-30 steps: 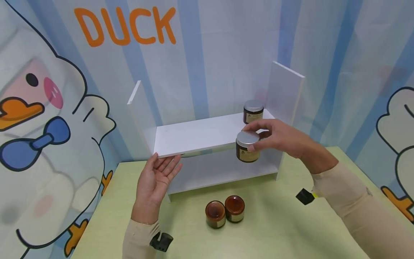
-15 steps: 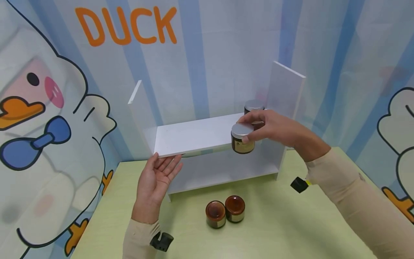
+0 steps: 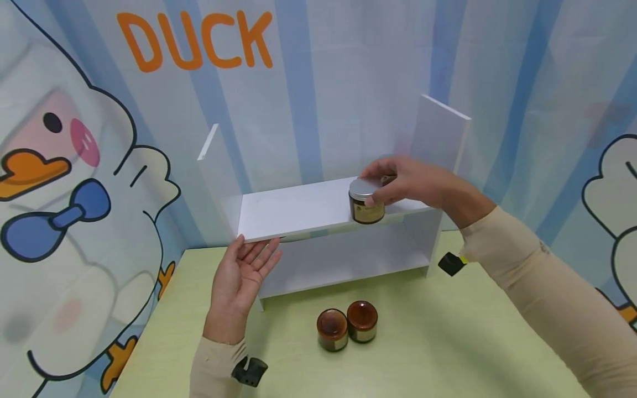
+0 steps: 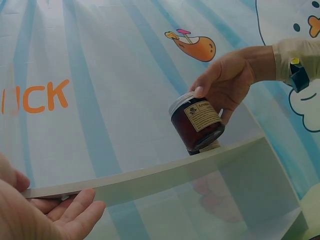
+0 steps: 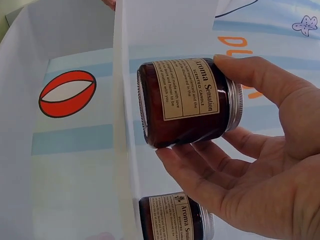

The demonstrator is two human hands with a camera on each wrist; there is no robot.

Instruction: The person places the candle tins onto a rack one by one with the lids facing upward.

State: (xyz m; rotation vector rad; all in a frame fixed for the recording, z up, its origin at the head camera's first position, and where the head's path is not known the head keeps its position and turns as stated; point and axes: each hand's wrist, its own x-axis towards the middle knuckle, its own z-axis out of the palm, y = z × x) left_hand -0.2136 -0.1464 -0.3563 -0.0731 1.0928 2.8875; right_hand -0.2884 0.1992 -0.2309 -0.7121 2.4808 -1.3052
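Note:
My right hand grips an amber scented candle jar by its silver lid, thumb on one side and fingers on the other. The label "Aroma Sensation scented candle" shows in the right wrist view on this jar. It is upright, close over the front edge of the white shelf's upper board. A second candle jar stands on that board, mostly hidden behind my right hand in the head view. My left hand lies palm up at the board's front left corner, fingers relaxed and reaching beneath it.
Two amber jars stand side by side on the pale green table in front of the shelf. The shelf's side panels rise above the upper board, and a lower board sits beneath. A printed duck curtain hangs behind.
My right hand has carried the candle jar left and farther back, from in front of the shelf to over the upper board's edge. My left hand has stayed in place.

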